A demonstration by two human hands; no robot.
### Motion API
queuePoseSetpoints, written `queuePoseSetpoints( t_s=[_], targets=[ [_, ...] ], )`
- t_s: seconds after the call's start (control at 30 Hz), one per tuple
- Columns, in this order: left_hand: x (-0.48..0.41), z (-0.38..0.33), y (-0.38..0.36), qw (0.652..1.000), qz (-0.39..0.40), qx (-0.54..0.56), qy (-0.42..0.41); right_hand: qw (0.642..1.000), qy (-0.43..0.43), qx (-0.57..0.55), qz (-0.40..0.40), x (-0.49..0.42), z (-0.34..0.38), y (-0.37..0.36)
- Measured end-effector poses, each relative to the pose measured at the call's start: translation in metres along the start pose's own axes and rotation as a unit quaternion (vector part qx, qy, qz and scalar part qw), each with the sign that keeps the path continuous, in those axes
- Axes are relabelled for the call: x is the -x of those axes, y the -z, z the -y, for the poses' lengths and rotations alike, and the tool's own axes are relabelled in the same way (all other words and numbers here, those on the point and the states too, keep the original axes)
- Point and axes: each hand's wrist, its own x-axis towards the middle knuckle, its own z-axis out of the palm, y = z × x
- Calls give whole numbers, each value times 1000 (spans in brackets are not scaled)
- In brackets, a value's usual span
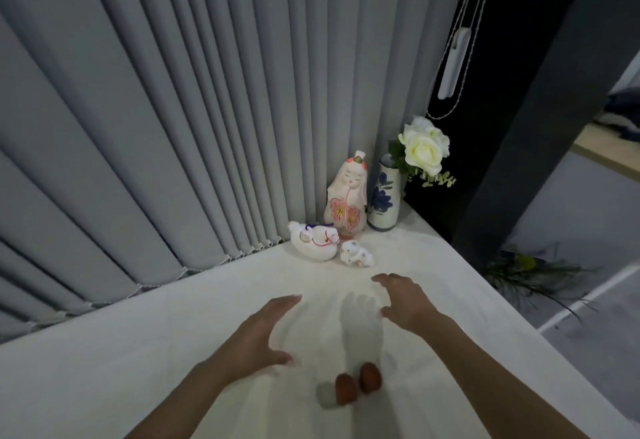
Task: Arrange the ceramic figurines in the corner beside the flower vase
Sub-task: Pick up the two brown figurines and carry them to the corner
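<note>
In the far corner stands a white vase with blue flowers point(383, 200) holding white roses point(424, 147). Just left of it a tall pink-and-white doll figurine point(346, 196) stands upright. In front of the doll lie a white animal figurine with red cord point(313, 241) and a smaller white figurine point(356, 254). Two small brown-orange figurines point(356, 383) sit close to me on the white surface point(138, 352). My left hand point(263, 331) and my right hand point(403, 300) hover open above the surface, between the near pair and the corner group, holding nothing.
Grey vertical blinds point(173, 126) run along the back edge of the surface. A dark wall panel point(519, 126) with a hanging blind cord point(453, 64) closes the right side. The surface's right edge drops to the floor, where a green plant point(530, 272) lies.
</note>
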Motion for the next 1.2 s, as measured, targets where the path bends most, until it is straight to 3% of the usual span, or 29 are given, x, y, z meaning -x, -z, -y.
queuePoseSetpoints(
  t_s=[0.17, 0.3, 0.67, 0.97, 1.2],
  targets=[
    [33, -18, -53, 996, 16, 70, 44, 993, 11, -71, 93, 43, -20, -29],
    [42, -37, -89, 991, 8, 106, 80, 990, 38, -72, 117, 62, -22, -52],
    [35, -73, -119, 961, -125, 189, 156, 982, 93, -161, 31, 69, -17, -79],
    [16, -76, -119, 955, -151, 218, 129, 975, 103, -195, 29, 57, -29, -81],
    [-61, -98, -67, 954, -163, 233, 95, 965, 81, -239, -75, 11, -62, -24]
  ],
)
